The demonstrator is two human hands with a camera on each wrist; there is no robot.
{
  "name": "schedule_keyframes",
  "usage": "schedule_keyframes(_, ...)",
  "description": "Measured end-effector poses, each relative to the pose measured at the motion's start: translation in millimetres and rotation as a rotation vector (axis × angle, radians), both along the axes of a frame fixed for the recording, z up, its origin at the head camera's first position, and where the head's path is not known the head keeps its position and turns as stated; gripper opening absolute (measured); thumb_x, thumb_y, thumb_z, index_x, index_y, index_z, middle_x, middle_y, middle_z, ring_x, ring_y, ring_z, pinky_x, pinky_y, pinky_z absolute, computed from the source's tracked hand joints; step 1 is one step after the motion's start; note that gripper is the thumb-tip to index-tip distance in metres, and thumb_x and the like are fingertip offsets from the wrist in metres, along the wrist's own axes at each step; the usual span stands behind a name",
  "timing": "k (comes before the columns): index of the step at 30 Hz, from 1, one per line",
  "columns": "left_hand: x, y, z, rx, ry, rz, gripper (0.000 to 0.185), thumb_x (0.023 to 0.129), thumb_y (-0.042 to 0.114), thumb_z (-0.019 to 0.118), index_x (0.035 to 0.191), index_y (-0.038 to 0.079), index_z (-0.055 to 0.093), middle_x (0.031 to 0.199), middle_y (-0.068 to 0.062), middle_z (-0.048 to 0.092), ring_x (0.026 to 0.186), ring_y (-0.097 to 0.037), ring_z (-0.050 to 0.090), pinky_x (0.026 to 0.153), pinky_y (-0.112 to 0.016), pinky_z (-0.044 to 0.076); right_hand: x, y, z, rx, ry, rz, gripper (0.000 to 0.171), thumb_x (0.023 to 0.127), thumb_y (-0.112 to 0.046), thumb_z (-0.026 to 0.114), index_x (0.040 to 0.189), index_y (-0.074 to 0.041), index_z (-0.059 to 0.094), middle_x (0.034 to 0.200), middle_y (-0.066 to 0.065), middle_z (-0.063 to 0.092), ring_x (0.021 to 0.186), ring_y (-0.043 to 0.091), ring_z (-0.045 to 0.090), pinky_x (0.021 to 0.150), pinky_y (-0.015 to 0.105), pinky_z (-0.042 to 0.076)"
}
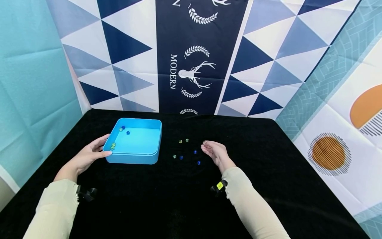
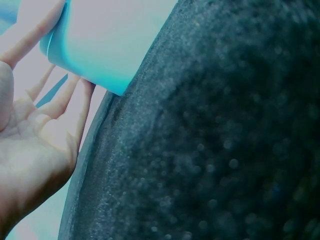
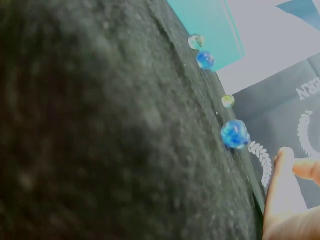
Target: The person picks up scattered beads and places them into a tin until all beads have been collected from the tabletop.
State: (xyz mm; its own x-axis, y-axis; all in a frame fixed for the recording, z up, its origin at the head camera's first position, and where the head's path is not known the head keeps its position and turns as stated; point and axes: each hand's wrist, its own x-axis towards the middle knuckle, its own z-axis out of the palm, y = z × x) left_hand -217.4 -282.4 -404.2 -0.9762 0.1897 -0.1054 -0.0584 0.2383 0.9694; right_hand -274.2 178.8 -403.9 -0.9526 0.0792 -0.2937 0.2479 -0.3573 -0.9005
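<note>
A light blue square tray (image 1: 135, 141) sits on the black tabletop (image 1: 179, 202) with several blue and green marbles (image 1: 128, 132) in its left part. My left hand (image 1: 99, 148) touches its front left corner, thumb on the front wall and straight fingers along the left wall; the left wrist view shows the fingers (image 2: 60, 102) flat against the tray (image 2: 110, 45). To the tray's right, several loose marbles (image 1: 181, 157) lie on the cloth. My right hand (image 1: 213, 149) hovers just right of them, palm towards them, fingers relaxed and holding nothing. A blue marble (image 3: 235, 134) lies closest to that hand (image 3: 285, 200).
Patterned fabric backdrops wall in the table at the back and both sides. Small camera mounts sit on both wrists (image 1: 219, 187). The table's right edge (image 1: 313, 172) runs diagonally towards me.
</note>
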Motion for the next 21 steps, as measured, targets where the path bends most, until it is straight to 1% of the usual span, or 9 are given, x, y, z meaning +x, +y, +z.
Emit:
schedule_keyframes(2, -0.2, -0.3, -0.3, 0.001, 0.0, 0.001, 0.086, 0.088, 0.021, 0.065, 0.15, 0.011, 0.007, 0.152, -0.023, 0.009, 0.132, -0.041, 0.017, 0.103, -0.059, 0.019, 1.4, -2.7, 1.2, 0.009, 0.016, 0.009, 0.015, 0.088, 0.007, 0.054, 0.102, 0.008, 0.059, 0.088, 0.016, 0.067, 0.07, 0.015, 0.066, 0.071, 0.026, 0.053)
schedule_keyframes(7, -0.8, -0.5, -1.8, 0.004, 0.002, -0.002, 0.085, 0.089, 0.02, 0.065, 0.151, 0.011, 0.007, 0.151, -0.023, 0.009, 0.132, -0.041, 0.017, 0.103, -0.059, 0.019, 4.2, -11.7, 2.8, 0.045, 0.058, 0.029, 0.025, 0.085, 0.011, 0.054, 0.11, 0.013, 0.056, 0.092, 0.018, 0.066, 0.07, 0.015, 0.065, 0.07, 0.026, 0.053)
schedule_keyframes(11, -0.7, -0.2, -1.7, 0.003, -0.002, -0.001, 0.086, 0.088, 0.021, 0.065, 0.151, 0.011, 0.007, 0.151, -0.023, 0.009, 0.132, -0.041, 0.017, 0.103, -0.059, 0.019, 7.3, -20.4, 4.4, 0.061, 0.064, 0.041, 0.03, 0.084, 0.011, 0.056, 0.114, 0.014, 0.055, 0.085, 0.014, 0.066, 0.069, 0.015, 0.065, 0.068, 0.025, 0.053)
schedule_keyframes(14, -0.1, 0.0, -0.7, 0.001, -0.004, 0.005, 0.087, 0.088, 0.021, 0.066, 0.151, 0.011, 0.007, 0.151, -0.023, 0.009, 0.132, -0.042, 0.017, 0.103, -0.06, 0.019, 9.7, -27.0, 5.6, 0.062, 0.074, 0.055, 0.03, 0.084, 0.01, 0.056, 0.114, 0.014, 0.055, 0.084, 0.013, 0.067, 0.068, 0.014, 0.065, 0.068, 0.025, 0.053)
schedule_keyframes(18, 0.4, 0.6, -0.1, 0.0, -0.001, 0.005, 0.086, 0.088, 0.02, 0.065, 0.151, 0.011, 0.007, 0.151, -0.023, 0.01, 0.132, -0.042, 0.017, 0.103, -0.06, 0.019, 12.4, -35.1, 7.3, 0.044, 0.089, 0.072, 0.03, 0.084, 0.011, 0.056, 0.114, 0.016, 0.054, 0.086, 0.016, 0.066, 0.069, 0.015, 0.065, 0.067, 0.025, 0.053)
schedule_keyframes(21, 0.8, 1.0, 0.0, -0.001, 0.001, 0.005, 0.085, 0.089, 0.02, 0.065, 0.151, 0.011, 0.007, 0.151, -0.023, 0.01, 0.132, -0.042, 0.016, 0.103, -0.06, 0.019, 14.0, -41.1, 9.3, 0.033, 0.095, 0.086, 0.032, 0.084, 0.011, 0.056, 0.115, 0.017, 0.052, 0.082, 0.014, 0.066, 0.068, 0.015, 0.065, 0.067, 0.025, 0.053)
